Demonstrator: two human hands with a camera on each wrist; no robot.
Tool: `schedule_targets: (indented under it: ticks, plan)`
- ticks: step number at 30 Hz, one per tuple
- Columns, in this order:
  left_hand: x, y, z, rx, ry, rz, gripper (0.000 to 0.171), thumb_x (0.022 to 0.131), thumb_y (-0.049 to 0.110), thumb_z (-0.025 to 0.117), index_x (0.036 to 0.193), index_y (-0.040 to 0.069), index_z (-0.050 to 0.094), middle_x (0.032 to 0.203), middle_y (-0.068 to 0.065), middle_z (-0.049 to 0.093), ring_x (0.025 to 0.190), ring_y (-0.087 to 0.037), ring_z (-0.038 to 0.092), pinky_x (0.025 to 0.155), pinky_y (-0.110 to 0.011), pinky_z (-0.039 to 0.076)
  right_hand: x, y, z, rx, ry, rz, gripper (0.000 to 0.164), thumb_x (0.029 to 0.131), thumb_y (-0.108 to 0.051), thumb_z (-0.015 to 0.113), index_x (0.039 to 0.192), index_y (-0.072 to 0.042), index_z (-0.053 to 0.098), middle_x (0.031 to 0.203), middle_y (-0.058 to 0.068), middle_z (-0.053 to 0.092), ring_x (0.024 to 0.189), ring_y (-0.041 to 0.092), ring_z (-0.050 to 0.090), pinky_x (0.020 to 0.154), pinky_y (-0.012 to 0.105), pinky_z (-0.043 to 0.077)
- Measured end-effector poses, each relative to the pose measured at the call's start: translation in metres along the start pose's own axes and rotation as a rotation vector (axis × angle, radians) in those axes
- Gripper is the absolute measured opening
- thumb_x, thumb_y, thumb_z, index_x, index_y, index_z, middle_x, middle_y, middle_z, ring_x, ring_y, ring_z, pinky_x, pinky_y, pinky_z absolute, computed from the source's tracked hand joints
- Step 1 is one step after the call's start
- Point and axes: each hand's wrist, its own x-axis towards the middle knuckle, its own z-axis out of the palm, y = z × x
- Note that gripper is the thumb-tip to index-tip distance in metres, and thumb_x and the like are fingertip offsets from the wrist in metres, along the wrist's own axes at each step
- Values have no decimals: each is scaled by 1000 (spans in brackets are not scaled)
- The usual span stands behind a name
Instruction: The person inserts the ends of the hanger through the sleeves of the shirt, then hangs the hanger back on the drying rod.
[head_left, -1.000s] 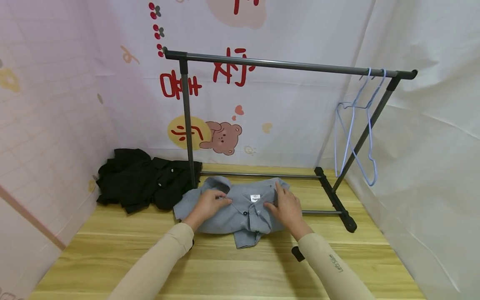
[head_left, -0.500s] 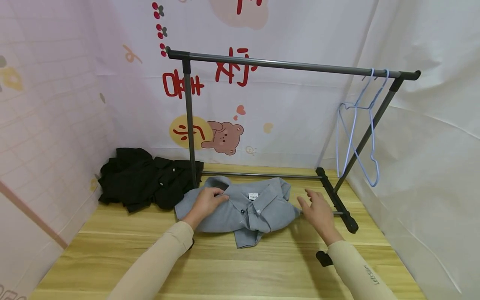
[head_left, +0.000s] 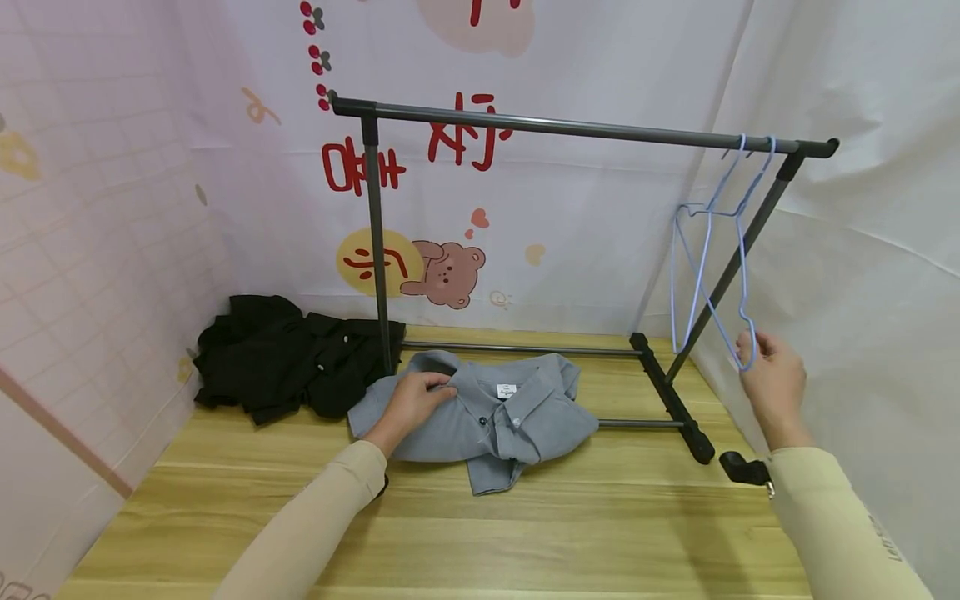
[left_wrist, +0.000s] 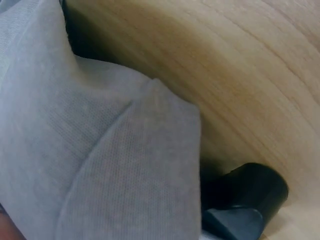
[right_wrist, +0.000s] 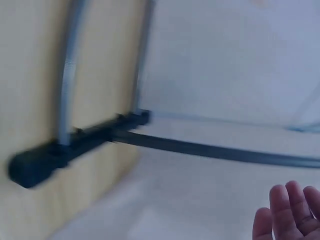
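Observation:
A grey button-up shirt (head_left: 450,437) with a white neck label lies folded on the wooden surface. My left hand (head_left: 411,404) pinches it at the left side of the collar. In the left wrist view the shirt's grey cloth (left_wrist: 125,160) fills much of the picture, and only a sliver of hand shows. My right hand (head_left: 776,383) is raised at the lower corner of the pale blue hangers (head_left: 744,275), which hang at the right end of the rack. The fingers (right_wrist: 282,210) look extended in the right wrist view; whether they touch a hanger cannot be told.
A dark metal clothes rack (head_left: 562,127) stands over the shirt, its base rails and black right foot (head_left: 671,400) on the wood. Crumpled black clothing (head_left: 277,362) lies at the left. White printed cloth walls (head_left: 585,267) close off the back and sides.
My right hand has let go of the shirt's right side and swung right and up to the hangers. The shirt's right part has settled outward. My left hand stays at the collar.

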Motion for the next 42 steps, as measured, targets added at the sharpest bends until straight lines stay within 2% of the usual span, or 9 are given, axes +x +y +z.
schedule_targets:
  ticks: [3,7,12,18,20,23,26,34,42]
  plan:
    - [1,-1,0,4,-3,1,23,93,21,72,112,9,76,114,-4,71,110,-25,63,93,-44,49,17,-15,-21,112,-33,59,40,102,-36,48,122,-6,66,74,-33,56,71,-11,54,64,11,39]
    - [0,-2,0,5,-2,7,22,92,20,73,110,10,77,112,-4,72,108,-24,63,92,-43,49,30,-44,-40,203,-89,30,44,103,-40,47,129,-7,61,77,-36,57,73,-14,58,64,6,42]
    - [0,-2,0,9,6,28,19,91,18,74,107,9,77,109,-4,72,106,-24,64,91,-43,50,37,-82,-50,166,-168,-35,66,100,-51,48,142,1,51,85,-32,59,79,-12,58,70,11,42]
    - [-1,-4,0,12,10,42,19,90,17,74,107,8,78,109,-5,73,105,-24,65,90,-42,50,39,-109,-47,-82,-238,-78,76,93,-65,49,140,-5,56,105,-4,66,84,0,50,71,26,41]
    - [-1,-5,0,14,12,48,19,90,17,75,106,9,78,108,-5,73,105,-24,65,90,-42,50,38,-112,-46,-129,-234,-92,74,94,-62,51,138,-2,58,96,-4,70,81,0,50,66,25,42]
    - [-1,-6,0,16,12,56,18,90,17,75,106,9,78,109,-5,73,105,-24,65,91,-43,50,37,-115,-42,-140,-212,-84,67,96,-55,52,134,-1,61,70,-24,63,69,-7,53,61,23,42]
    - [-1,-6,0,15,12,58,18,90,17,75,107,9,78,109,-5,73,106,-25,65,91,-43,49,35,-115,-39,-109,-204,-63,61,99,-48,50,134,1,60,60,-37,49,60,-14,54,59,19,43]
    - [-2,-6,0,25,20,74,19,90,16,75,106,8,78,108,-6,73,105,-26,65,91,-43,50,32,-113,-35,-78,-186,-35,55,102,-38,41,136,3,57,55,-39,48,55,-14,56,57,17,44]
    - [-1,-8,1,17,16,92,19,90,17,75,107,8,78,107,-6,73,104,-26,66,89,-43,50,29,-104,-38,0,-63,-28,49,102,-32,43,136,-1,59,58,-39,49,54,-15,56,53,11,42]
